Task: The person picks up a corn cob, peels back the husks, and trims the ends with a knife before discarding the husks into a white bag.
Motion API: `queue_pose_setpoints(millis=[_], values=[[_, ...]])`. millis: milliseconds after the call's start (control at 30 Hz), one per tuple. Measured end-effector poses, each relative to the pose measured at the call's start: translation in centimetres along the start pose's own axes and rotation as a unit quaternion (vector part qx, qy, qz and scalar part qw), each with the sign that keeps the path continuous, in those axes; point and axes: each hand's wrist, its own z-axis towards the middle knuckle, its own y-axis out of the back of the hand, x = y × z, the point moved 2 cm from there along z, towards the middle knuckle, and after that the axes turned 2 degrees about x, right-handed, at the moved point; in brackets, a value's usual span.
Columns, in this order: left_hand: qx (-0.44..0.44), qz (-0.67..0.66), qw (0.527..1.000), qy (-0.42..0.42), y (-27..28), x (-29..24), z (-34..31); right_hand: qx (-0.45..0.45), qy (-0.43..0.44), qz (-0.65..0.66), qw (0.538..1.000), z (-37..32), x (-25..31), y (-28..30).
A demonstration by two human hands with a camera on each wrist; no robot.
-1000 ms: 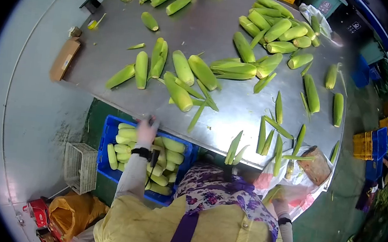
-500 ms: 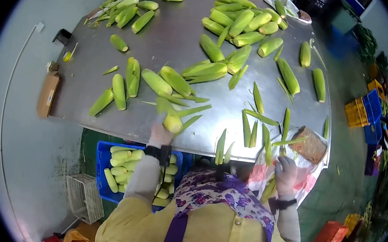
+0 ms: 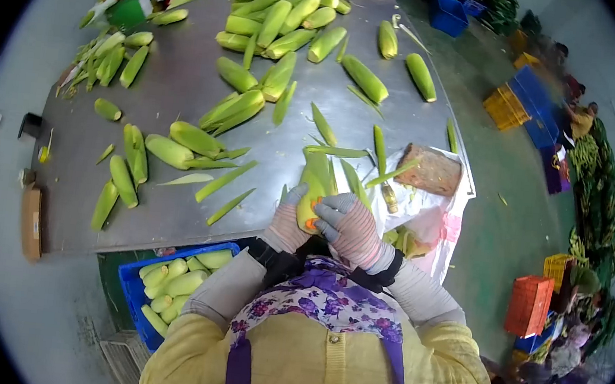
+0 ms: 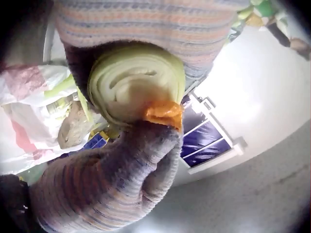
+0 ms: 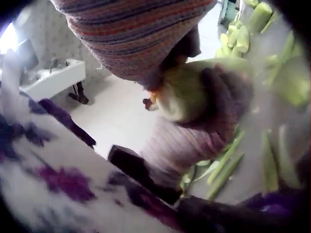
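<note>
In front of my chest, at the table's near edge, an ear of corn (image 3: 315, 172) in its green husk points away from me. My left hand (image 3: 286, 224) grips its left side, fingers wrapped around it in the right wrist view. From the right, my right hand (image 3: 352, 230) holds it near the cut end, something orange showing at the thumb. Up close in the left wrist view, the ear's cut end (image 4: 131, 80) shows pale rolled husk layers, and the orange piece (image 4: 164, 114) lies against its rim. Both hands wear striped knit gloves.
A metal table (image 3: 182, 96) bears many unhusked ears (image 3: 273, 23) and loose husk leaves (image 3: 226, 181). A brown block (image 3: 430, 170) and a short handle (image 3: 389, 198) lie on a white plastic sheet (image 3: 444, 229) at right. A blue crate (image 3: 131, 290) of pale trimmed ears stands lower left.
My left hand has picked up an ear from the table and brought it right, before my chest. The right hand has come from the sheet to the ear. The head view has swung right.
</note>
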Motion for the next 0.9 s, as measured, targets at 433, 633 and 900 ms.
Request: queue_pose_setpoints(millis=[433,633,900], values=[[-0.051,0.156,0.983,0.087,-3.9,4.2,3.0,-0.217,-0.264,-0.039,0.939,-4.6,-7.4,1.8],[0.089,0.389,0.898,0.182,-4.0,2.3,-1.2,-0.316,-0.493,-0.04,0.81,-16.3,-22.2,5.6],[0.032,0.198,0.969,0.141,-0.5,1.8,-0.4,-0.128,-0.443,-0.209,0.863,-21.6,-18.0,4.2]])
